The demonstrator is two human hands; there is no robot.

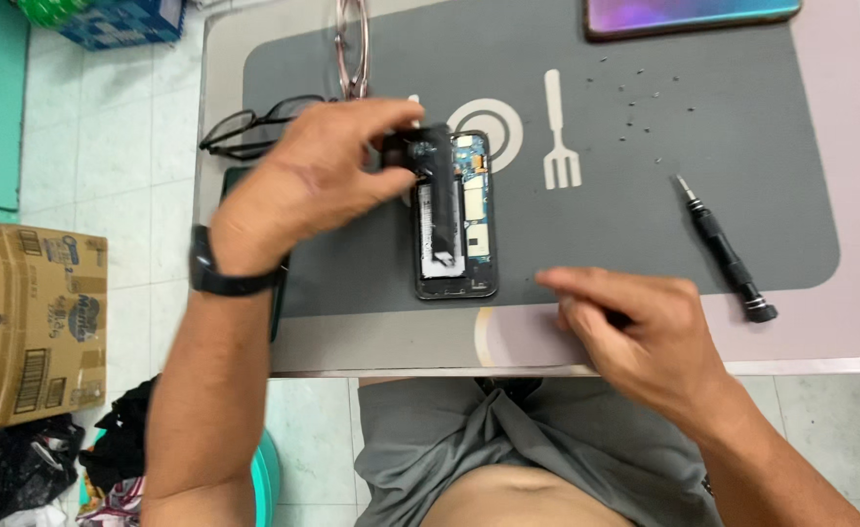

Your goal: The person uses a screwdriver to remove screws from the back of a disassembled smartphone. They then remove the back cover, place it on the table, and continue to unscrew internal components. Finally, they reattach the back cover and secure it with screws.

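L hand (327,171) grips black battery (442,200), lifted at top end over opened phone (457,217) on grey mat (645,176). R hand (635,332) loosely curled, empty, at bench (840,332) edge nr screwdriver (725,252).

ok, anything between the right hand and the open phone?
Nothing visible. The right hand sits on the mat's near edge, just right of the phone, with bare mat between them. The left hand holds a black part over the phone's upper half; the screwdriver lies farther right.
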